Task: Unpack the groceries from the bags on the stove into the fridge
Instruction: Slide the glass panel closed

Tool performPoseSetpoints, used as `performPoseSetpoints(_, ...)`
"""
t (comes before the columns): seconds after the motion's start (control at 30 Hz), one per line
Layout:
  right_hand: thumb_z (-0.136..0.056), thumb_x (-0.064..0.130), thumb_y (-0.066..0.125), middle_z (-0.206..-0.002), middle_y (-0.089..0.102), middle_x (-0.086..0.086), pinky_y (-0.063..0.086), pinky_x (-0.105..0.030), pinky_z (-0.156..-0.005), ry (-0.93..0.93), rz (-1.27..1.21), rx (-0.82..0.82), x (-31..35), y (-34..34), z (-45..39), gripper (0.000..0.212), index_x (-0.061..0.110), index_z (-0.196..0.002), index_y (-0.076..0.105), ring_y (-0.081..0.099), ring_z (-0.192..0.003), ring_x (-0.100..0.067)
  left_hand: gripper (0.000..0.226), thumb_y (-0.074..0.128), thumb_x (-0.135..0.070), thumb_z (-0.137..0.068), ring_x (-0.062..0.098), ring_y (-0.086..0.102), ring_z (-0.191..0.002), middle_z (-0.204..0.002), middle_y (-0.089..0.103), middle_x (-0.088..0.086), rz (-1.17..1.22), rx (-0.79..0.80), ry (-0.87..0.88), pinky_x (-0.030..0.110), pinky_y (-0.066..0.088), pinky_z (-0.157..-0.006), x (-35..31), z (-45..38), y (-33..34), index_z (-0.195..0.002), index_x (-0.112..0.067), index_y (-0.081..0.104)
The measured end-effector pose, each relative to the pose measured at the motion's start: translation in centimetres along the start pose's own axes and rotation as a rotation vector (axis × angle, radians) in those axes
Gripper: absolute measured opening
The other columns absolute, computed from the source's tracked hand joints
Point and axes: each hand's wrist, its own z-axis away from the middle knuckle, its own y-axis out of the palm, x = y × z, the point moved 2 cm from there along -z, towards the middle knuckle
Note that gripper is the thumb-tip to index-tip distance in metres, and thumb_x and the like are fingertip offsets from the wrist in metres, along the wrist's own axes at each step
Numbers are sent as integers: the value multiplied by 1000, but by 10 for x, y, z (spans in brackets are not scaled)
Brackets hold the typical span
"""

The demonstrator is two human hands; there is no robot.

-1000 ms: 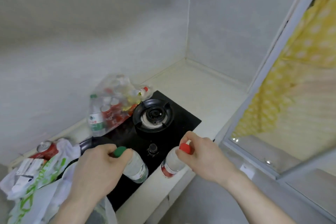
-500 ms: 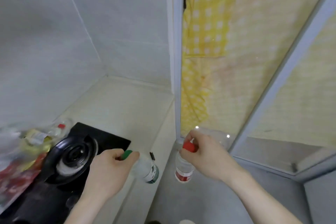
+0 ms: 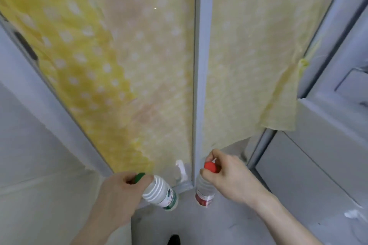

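My left hand (image 3: 119, 195) grips a clear water bottle with a green cap (image 3: 159, 193) by its neck; the bottle hangs tilted, base down and to the right. My right hand (image 3: 229, 177) holds a second clear bottle with a red cap (image 3: 205, 191) by the cap, hanging nearly upright with a red label at its base. Both bottles hang above the grey floor, a short gap apart. The stove, the bags and the fridge are out of view.
Glass sliding doors (image 3: 139, 65) covered by a yellow dotted curtain fill the view ahead, with a grey frame post (image 3: 199, 85) in the middle. A grey panelled door (image 3: 328, 145) stands at the right. A pale counter side (image 3: 39, 165) lies at the left.
The view has swung right, away from the stove and bags, to face the curtained glass doors. Both hands still carry their bottles, held in front of me.
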Motion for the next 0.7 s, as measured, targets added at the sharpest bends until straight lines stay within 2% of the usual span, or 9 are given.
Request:
performPoseSetpoints(0.07,-80,44,64,-68,64,-6,48,-41,-59,63,-2,-79,0,-11,-19,19,27,-80,55,47,-53,-10,49,67,-47,-84,15,35,-54,-57,37,-4,-66,37,115,33,27,-56,-19,-38,2,-63,-10,42)
performPoseSetpoints(0.13,-81,44,64,-64,60,0,47,-39,-58,116,-19,-163,1,-23,-32,19,29,-78,53,46,-53,-9,49,67,-49,-84,16,33,-54,-56,35,-2,-96,86,192,34,27,-54,-35,-76,7,-62,-14,41)
performPoseSetpoints(0.23,-85,41,65,-63,57,7,42,-29,-58,189,-70,-305,1,-42,-42,19,31,-77,52,46,-55,-8,52,65,-61,-74,16,49,-55,-58,36,-3,-47,250,244,32,32,-57,-53,-132,25,-62,-15,47)
performPoseSetpoints(0.3,-86,39,67,-68,62,3,46,-33,-61,236,-102,-393,0,-55,-43,16,29,-81,56,52,-59,-13,54,63,-64,-69,19,62,-60,-59,34,-5,-14,352,257,31,36,-60,-66,-162,42,-63,-12,50)
performPoseSetpoints(0.37,-88,38,68,-72,65,-1,52,-40,-65,275,-140,-480,-1,-66,-39,15,27,-84,58,59,-64,-21,54,64,-61,-68,20,57,-56,-57,30,-3,-11,417,317,35,44,-57,-88,-179,59,-61,-11,45)
performPoseSetpoints(0.43,-88,37,68,-73,65,-3,55,-46,-67,313,-174,-567,-5,-79,-34,14,28,-84,58,58,-62,-20,52,66,-59,-67,23,48,-54,-53,34,-3,3,458,383,42,58,-63,-115,-191,75,-60,-9,49)
performPoseSetpoints(0.5,-86,39,67,-76,63,-7,58,-52,-65,360,-185,-637,-12,-93,-30,15,27,-83,58,52,-61,-16,53,66,-61,-68,23,46,-56,-56,39,-1,-4,515,417,47,61,-72,-141,-201,93,-62,-10,55)
performPoseSetpoints(0.57,-84,42,67,-75,63,-7,58,-54,-61,413,-181,-692,-22,-109,-25,19,25,-83,58,51,-61,-17,54,66,-63,-68,16,49,-60,-60,47,7,-2,588,441,49,61,-77,-165,-207,114,-66,-9,62)
performPoseSetpoints(0.7,-79,49,66,-75,66,-3,61,-50,-64,473,-133,-775,-44,-144,-15,27,23,-83,60,60,-70,-26,63,65,-62,-64,18,65,-61,-70,58,21,39,672,478,47,63,-79,-218,-210,156,-78,-1,68)
